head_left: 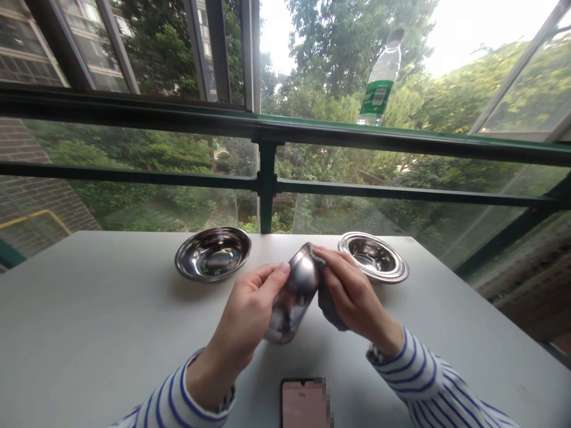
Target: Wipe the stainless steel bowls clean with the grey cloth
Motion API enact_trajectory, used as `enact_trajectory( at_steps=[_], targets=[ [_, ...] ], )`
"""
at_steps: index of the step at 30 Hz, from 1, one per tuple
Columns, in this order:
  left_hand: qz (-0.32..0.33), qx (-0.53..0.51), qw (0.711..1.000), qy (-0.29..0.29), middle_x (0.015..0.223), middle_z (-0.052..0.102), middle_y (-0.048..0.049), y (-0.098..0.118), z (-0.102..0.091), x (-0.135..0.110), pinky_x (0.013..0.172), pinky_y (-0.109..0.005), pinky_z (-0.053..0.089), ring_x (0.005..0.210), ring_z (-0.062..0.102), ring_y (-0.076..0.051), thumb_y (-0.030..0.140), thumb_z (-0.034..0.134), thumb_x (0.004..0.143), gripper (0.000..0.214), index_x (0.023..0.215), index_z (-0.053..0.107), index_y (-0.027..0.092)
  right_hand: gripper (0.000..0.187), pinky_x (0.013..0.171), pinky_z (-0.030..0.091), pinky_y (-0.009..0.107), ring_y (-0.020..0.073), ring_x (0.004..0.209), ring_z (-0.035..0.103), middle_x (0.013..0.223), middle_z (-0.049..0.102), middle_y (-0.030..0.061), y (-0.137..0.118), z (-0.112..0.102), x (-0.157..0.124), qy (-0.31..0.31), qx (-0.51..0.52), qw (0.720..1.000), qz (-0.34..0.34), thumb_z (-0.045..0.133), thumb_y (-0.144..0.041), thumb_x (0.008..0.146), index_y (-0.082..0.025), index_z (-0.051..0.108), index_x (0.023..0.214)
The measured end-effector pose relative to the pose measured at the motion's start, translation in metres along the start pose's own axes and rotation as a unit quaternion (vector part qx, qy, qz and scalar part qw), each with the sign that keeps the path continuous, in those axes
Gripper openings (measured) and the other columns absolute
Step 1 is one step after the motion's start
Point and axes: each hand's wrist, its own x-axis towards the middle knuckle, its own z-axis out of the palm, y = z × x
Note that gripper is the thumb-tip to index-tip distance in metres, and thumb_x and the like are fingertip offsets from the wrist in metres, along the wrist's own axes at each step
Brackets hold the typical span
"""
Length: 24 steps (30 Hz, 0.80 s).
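Note:
My left hand (247, 312) grips a shiny stainless steel bowl (298, 285), thumb on its outer wall, and holds it tilted on edge above the table. The left fingers behind the bowl are hidden. A grey cloth (331, 309) is in my right hand (352, 291), whose fingers press it against the bowl's upper right edge. Part of the cloth hangs below the right palm. The inside of the held bowl is out of sight.
On the white table (111, 309), a steel bowl (214, 261) stands at the back left and a wide-rimmed steel bowl (395, 270) at the back right. A phone (301, 404) lies near the front. Beyond are a green railing (312, 128) and a plastic bottle (379, 89).

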Motion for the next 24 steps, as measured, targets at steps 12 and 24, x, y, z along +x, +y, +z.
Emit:
enact_trajectory(
  at_steps=[12, 24],
  targets=[
    [-0.004, -0.04, 0.999, 0.022, 0.058, 0.057, 0.002, 0.0, -0.002, 0.002, 0.049, -0.018, 0.041, 0.052, 0.053, -0.009, 0.033, 0.063, 0.074, 0.018, 0.072, 0.064, 0.015, 0.045, 0.092, 0.043, 0.047, 0.0263, 0.115, 0.045, 0.128, 0.053, 0.0091, -0.014, 0.003, -0.006, -0.029, -0.039, 0.989, -0.14, 0.049, -0.011, 0.081, -0.018, 0.048, 0.126],
    [-0.003, -0.092, 0.995, 0.049, 0.057, 0.056, 0.0029, -0.002, -0.008, 0.006, 0.045, -0.016, 0.038, 0.05, 0.05, -0.008, 0.03, 0.066, 0.071, 0.016, 0.07, 0.062, 0.015, 0.045, 0.089, 0.044, 0.048, 0.0295, 0.117, 0.043, 0.129, 0.054, 0.0084, -0.032, 0.009, -0.013, -0.045, -0.098, 0.976, -0.187, 0.052, -0.021, 0.081, -0.017, 0.05, 0.126]
  ],
)
